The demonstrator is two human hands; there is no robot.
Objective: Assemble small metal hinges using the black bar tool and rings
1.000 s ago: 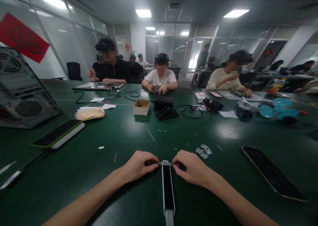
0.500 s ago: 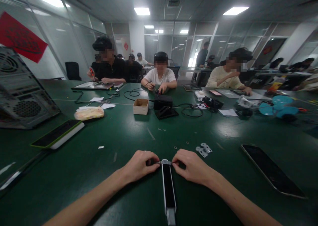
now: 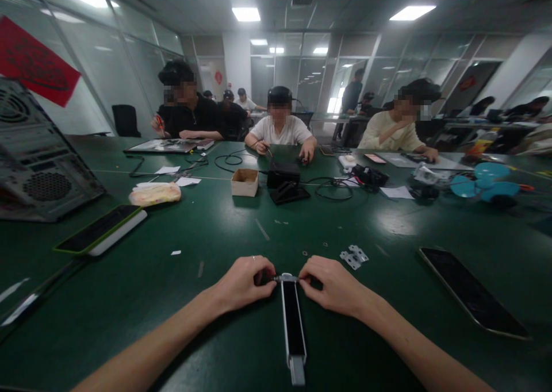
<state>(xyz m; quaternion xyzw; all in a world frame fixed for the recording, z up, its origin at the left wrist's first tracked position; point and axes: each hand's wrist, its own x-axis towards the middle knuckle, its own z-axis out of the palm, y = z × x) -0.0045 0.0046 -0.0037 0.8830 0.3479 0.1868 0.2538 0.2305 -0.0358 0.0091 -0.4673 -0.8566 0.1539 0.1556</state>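
Hands (image 3: 246,283) (image 3: 330,284) pinching slim device (image 3: 294,323) at far end, phone (image 3: 472,291) well apart

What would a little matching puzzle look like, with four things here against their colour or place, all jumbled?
1. Slim device
2. Flat pieces
3. Small box
4. Fan blades

A. Pale, open-topped
B. Light blue
C. Far end between the left hand and the right hand
D. Silvery, near the right hand

Pairs: 1-C, 2-D, 3-A, 4-B
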